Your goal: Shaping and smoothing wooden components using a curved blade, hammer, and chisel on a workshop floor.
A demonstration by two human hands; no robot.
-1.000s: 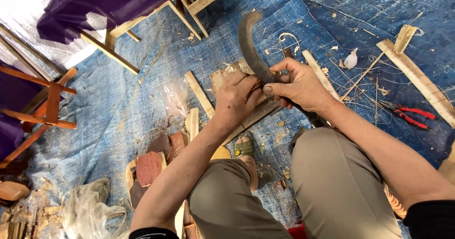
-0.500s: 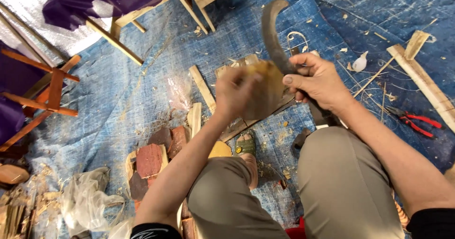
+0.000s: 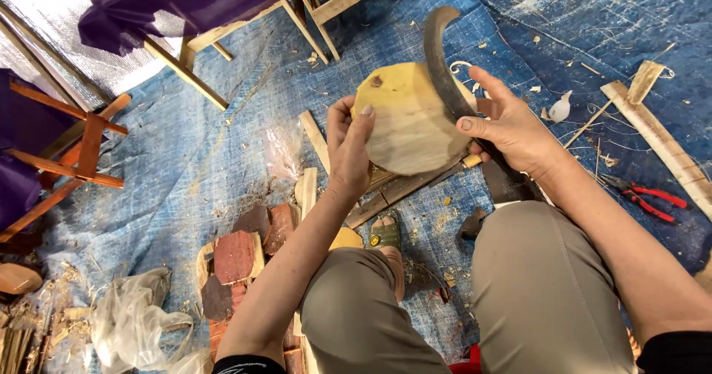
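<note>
Knees (image 3: 519, 285) in khaki trousers at the bottom edge, person seated over the blue tarp (image 3: 185, 159). One sandalled foot (image 3: 385, 231) shows between the legs.

Left of the knees, near the tarp's lower left: stack of reddish wood blocks (image 3: 236, 259), clear plastic bag (image 3: 133, 322) beside them, wood scraps at the corner.

Left hand (image 3: 350, 148) wraps the left edge of a round pale wooden disc (image 3: 411, 118), fingers curled over the rim, thumb on the face. Disc is held up off the tarp, tilted, roughly mid-frame, above a few flat wooden slats (image 3: 393, 188) lying under it.

Right hand (image 3: 508, 129) is closed around the handle of a curved dark blade (image 3: 443, 62). Blade arcs up along the right edge of the disc and touches it; tip points toward the far side of the tarp.

Right of that arm: red-handled pliers (image 3: 645, 196) on the tarp, a long pale wooden strip (image 3: 656, 140) near the right edge, a small white object (image 3: 561, 108) just beyond the hand. Shavings scattered around.

Far side: pale wooden frame legs (image 3: 326, 7) draped with purple cloth (image 3: 178, 3) at the top edge; red-brown wooden frame (image 3: 67, 151) at the left edge.
</note>
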